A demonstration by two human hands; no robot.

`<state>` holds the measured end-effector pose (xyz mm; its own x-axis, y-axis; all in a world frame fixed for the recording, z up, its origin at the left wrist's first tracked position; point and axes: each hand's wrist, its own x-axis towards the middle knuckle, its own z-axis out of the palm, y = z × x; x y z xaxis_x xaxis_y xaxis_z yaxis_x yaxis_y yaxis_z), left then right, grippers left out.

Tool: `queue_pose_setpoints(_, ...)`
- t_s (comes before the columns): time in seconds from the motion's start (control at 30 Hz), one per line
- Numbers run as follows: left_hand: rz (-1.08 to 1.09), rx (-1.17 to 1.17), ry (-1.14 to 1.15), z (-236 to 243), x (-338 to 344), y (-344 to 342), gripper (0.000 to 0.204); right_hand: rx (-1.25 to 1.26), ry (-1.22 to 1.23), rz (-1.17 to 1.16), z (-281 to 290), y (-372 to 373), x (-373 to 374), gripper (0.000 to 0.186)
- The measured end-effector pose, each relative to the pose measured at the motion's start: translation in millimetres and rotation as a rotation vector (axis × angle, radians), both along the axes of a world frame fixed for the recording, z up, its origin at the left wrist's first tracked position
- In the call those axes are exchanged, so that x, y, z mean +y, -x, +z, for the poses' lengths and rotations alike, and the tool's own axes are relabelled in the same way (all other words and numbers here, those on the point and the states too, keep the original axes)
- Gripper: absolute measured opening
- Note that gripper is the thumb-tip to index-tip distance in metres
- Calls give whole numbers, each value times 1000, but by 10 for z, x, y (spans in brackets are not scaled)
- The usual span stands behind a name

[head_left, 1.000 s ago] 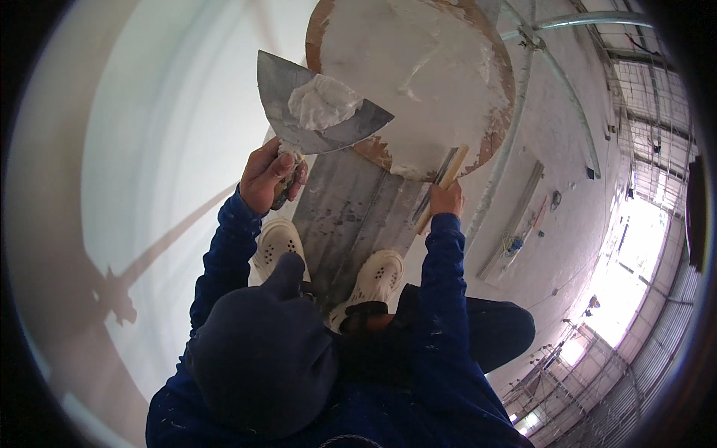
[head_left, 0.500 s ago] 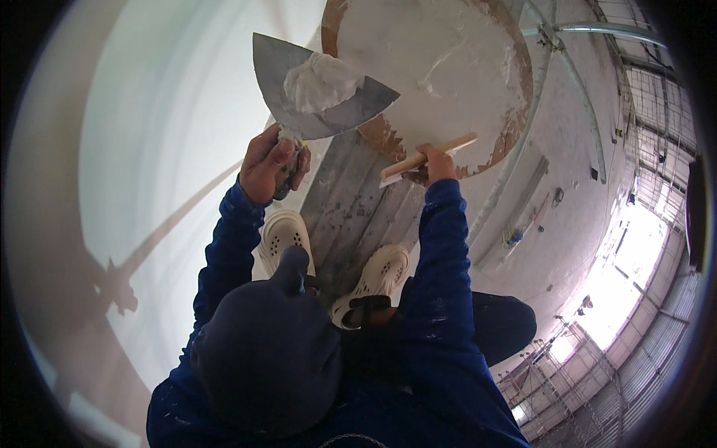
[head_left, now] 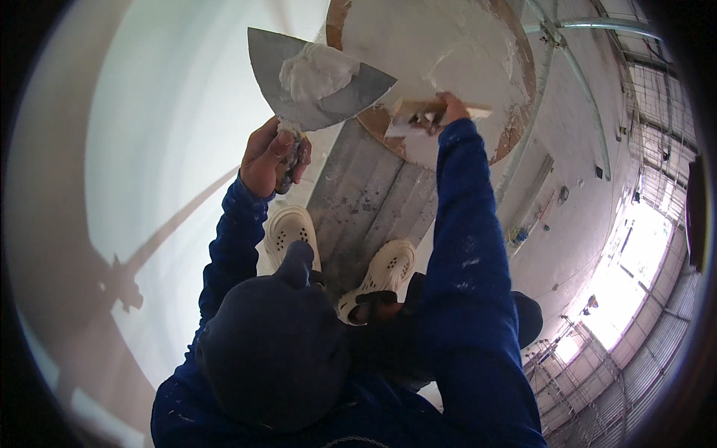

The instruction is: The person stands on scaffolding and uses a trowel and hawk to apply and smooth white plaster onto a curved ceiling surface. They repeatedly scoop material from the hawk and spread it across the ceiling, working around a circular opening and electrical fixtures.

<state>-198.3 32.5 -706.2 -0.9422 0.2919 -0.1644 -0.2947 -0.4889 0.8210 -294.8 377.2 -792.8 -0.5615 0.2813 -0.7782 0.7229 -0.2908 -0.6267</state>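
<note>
My left hand (head_left: 269,157) is closed around the paste-smeared handle of a wide grey metal blade (head_left: 351,97), which carries a lump of white paste (head_left: 317,71). My right hand (head_left: 448,112), to the right of the blade, grips a flat tool with a pale wooden part (head_left: 407,112). That tool is over the near part of a round brown board (head_left: 336,22) coated in white paste; whether it touches the coating I cannot tell. My right fingers are partly hidden by the hand and tool.
A grey plank (head_left: 340,187) runs between my white clogs (head_left: 287,231). A white wall (head_left: 149,89) with shadows curves along the left. At the right are metal poles (head_left: 582,82), a long strip with small items (head_left: 526,209), and a bright opening (head_left: 627,269) among scaffolding.
My right hand has moved forward and up over the board, turning the wooden tool from upright to crosswise. My left hand and the loaded blade have risen slightly.
</note>
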Motion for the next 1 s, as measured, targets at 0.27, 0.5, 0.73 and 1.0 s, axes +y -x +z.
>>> queue_pose_setpoints(0.27,-23,44,2,41,-1,36,44,291,-291,314,-829,1009,1497,33)
queue_pose_setpoints(0.5,68,-5,71,134,-321,-244,40,372,213,-483,416,739,149,28)
queue_pose_setpoints(0.73,24,-62,56,194,-191,-231,35,736,420,-399,335,83,506,30)
queue_pose_setpoints(1.0,-221,-3,147,187,173,-219,32,1097,706,-136,1402,-781,-249,44)
